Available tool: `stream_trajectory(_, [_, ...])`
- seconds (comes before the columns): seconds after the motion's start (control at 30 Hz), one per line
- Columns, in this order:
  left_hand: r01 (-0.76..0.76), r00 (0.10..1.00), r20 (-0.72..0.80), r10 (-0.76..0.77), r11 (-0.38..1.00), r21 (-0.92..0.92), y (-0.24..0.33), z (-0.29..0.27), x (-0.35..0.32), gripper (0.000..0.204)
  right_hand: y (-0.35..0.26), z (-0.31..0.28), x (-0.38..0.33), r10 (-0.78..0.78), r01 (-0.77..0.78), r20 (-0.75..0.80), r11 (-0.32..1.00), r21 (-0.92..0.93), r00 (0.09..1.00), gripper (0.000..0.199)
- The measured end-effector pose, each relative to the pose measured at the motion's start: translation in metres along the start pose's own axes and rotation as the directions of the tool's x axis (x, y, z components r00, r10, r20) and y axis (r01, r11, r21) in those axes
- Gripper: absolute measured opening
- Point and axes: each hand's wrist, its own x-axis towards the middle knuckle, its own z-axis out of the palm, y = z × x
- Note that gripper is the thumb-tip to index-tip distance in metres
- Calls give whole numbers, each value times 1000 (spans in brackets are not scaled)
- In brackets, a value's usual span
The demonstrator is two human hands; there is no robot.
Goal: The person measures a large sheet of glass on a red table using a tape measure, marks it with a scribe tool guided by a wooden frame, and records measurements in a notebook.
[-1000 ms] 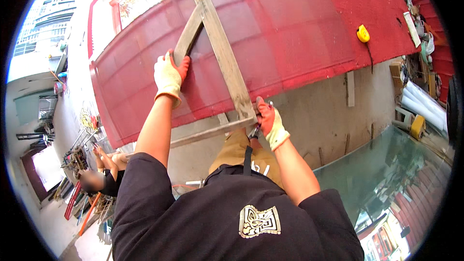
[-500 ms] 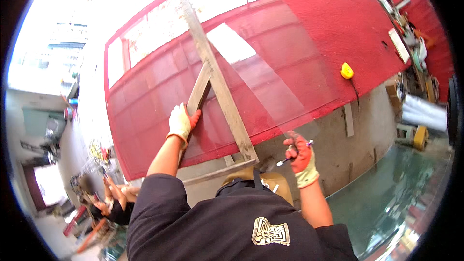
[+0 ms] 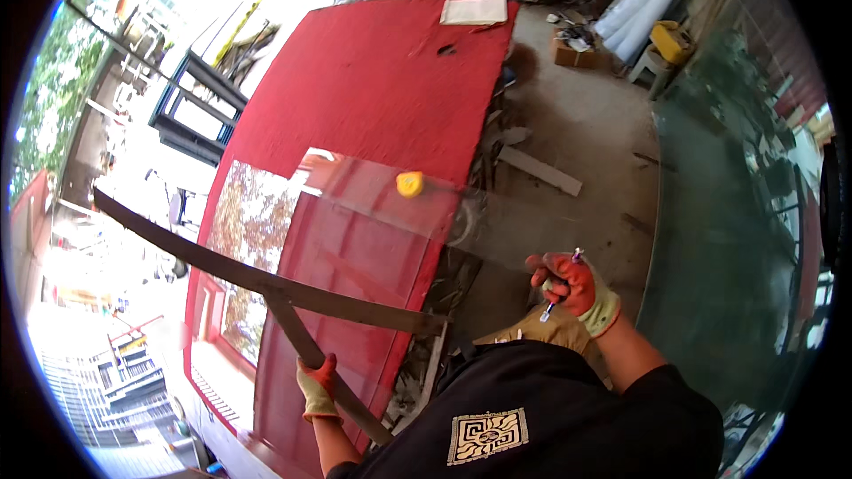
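Two gloved hands — left hand point(image 3: 317, 388) gripping the wooden T-square point(image 3: 293, 302), right hand point(image 3: 568, 288) pinching a glass cutter point(image 3: 559, 286).

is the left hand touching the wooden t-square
Touching. The head view shows the gloved left hand wrapped around the diagonal leg of the T-square, fingers closed over the wood, no gap visible.
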Motion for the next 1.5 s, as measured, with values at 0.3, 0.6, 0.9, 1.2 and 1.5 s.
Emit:
stream_trajectory(0.3, [-285,958,-76,276,948,-143,206,30,15,55,-118,-3,-67,-331,328,-238,943,-53,913,43])
stream_trajectory(0.6, [-299,946,52,321,921,-250,386,113,88,43,-185,-58,-30,-517,588,-385,804,88,765,43])
stream_trajectory(0.9, [-173,950,195,246,929,-328,549,329,259,52,-395,-186,91,-481,227,-775,877,-423,410,51])
stream_trajectory(1.2, [28,989,145,-30,1000,13,551,445,367,58,-531,-321,270,-289,33,-824,949,-313,487,42])
stream_trajectory(1.5, [319,943,-236,-236,846,428,486,547,405,79,-694,-406,594,45,-328,-600,869,-371,798,41])
